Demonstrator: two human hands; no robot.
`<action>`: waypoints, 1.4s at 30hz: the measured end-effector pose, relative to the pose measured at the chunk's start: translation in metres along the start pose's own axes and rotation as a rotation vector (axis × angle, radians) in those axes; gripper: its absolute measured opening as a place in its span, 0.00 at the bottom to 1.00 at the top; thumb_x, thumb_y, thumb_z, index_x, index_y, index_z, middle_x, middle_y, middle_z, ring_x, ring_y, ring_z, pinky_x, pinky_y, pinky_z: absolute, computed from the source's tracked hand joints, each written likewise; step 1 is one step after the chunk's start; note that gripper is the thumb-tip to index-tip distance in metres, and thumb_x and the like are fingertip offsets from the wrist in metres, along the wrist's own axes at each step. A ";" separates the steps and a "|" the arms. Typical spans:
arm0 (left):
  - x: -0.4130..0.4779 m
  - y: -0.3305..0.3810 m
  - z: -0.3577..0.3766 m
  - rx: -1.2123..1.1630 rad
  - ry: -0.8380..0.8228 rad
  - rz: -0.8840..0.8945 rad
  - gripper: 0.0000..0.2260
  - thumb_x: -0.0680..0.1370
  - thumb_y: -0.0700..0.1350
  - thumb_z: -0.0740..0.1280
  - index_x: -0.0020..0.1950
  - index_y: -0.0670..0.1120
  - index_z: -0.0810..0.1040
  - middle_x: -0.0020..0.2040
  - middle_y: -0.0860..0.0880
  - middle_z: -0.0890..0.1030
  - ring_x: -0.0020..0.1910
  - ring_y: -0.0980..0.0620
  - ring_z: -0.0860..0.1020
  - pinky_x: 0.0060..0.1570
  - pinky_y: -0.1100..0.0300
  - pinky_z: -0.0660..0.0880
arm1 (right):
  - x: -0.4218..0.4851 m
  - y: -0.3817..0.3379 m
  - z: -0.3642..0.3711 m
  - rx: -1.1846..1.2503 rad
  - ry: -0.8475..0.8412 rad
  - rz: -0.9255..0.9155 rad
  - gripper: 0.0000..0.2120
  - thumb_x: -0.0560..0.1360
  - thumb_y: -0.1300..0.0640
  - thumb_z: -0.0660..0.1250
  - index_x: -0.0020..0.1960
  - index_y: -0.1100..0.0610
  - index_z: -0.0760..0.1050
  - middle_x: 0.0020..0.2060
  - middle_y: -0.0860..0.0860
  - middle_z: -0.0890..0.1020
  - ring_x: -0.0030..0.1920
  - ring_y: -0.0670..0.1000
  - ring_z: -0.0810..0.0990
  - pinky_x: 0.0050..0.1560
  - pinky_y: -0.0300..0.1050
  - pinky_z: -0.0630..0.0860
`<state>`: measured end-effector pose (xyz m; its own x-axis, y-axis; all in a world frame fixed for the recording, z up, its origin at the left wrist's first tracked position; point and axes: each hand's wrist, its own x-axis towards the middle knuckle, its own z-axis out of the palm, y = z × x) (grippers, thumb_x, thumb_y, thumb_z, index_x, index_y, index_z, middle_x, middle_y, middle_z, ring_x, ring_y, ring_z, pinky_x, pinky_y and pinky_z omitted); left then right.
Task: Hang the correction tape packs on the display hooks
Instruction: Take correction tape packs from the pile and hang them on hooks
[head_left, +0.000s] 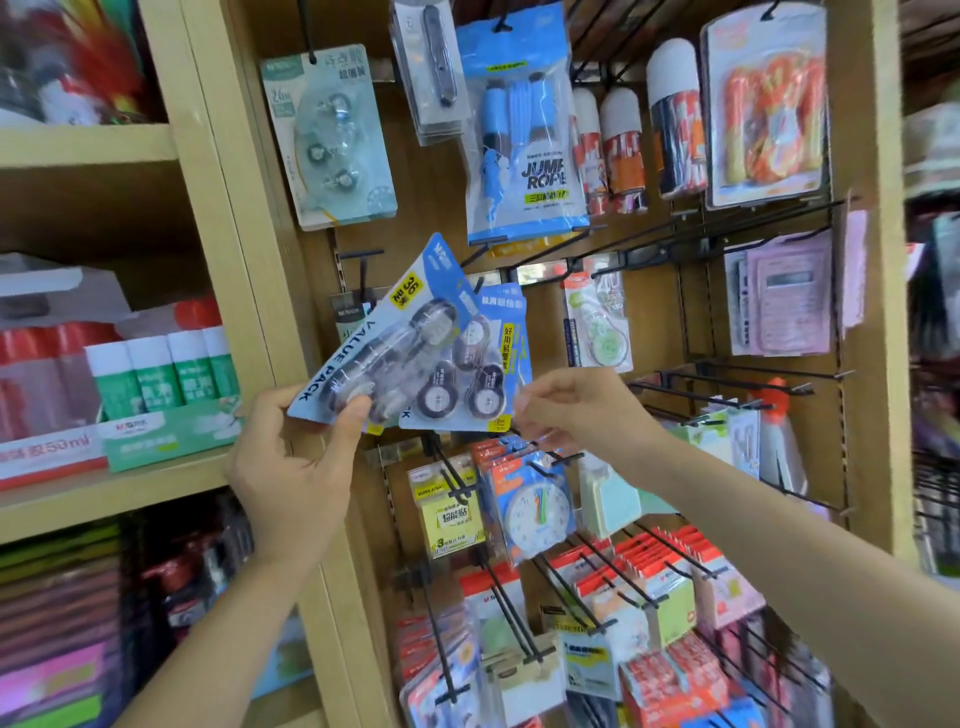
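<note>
My left hand (296, 462) grips the lower edge of a blue correction tape pack (384, 338) marked "VALUE PACK", tilted with its top pointing up and right. Behind it a second blue correction tape pack (485, 364) hangs from a black hook (480, 283) on the display panel. My right hand (566, 410) pinches the lower right corner of that hanging pack. A bare black hook (363, 260) juts out just left of the tilted pack's top. A green correction tape pack (332, 140) hangs higher up at the left.
A blue jump rope bag (524, 130) hangs above the packs. Below are long black hooks with sticky notes (449, 514), a toy clock (535, 509) and red cards (660, 571). Glue bottles (161, 371) stand on the wooden shelf at left. Calculators (784, 301) hang at right.
</note>
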<state>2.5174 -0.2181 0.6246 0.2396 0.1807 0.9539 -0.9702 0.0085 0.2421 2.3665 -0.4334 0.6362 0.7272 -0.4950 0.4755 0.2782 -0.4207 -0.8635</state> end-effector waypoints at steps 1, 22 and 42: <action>-0.001 0.008 -0.001 -0.052 -0.019 -0.062 0.10 0.74 0.51 0.76 0.45 0.56 0.75 0.41 0.66 0.80 0.40 0.69 0.77 0.41 0.73 0.70 | -0.002 -0.004 0.006 0.033 -0.043 -0.024 0.11 0.74 0.56 0.75 0.55 0.58 0.82 0.43 0.55 0.87 0.42 0.48 0.85 0.45 0.42 0.82; 0.025 0.018 -0.002 0.317 -0.177 0.229 0.17 0.78 0.53 0.69 0.63 0.46 0.79 0.60 0.50 0.81 0.61 0.49 0.77 0.63 0.58 0.67 | 0.012 0.001 0.005 0.548 0.017 -0.112 0.16 0.76 0.65 0.70 0.63 0.63 0.75 0.57 0.62 0.83 0.54 0.61 0.83 0.56 0.61 0.80; 0.040 -0.018 0.006 0.880 -0.244 0.498 0.18 0.76 0.50 0.64 0.62 0.44 0.80 0.79 0.43 0.66 0.80 0.38 0.57 0.77 0.40 0.56 | 0.071 0.017 0.017 0.457 0.171 -0.162 0.08 0.77 0.62 0.70 0.56 0.56 0.79 0.52 0.58 0.86 0.53 0.60 0.85 0.55 0.62 0.81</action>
<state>2.5449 -0.2171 0.6595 -0.0849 -0.2374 0.9677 -0.6160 -0.7508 -0.2383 2.4336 -0.4626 0.6522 0.5500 -0.5841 0.5969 0.6523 -0.1459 -0.7438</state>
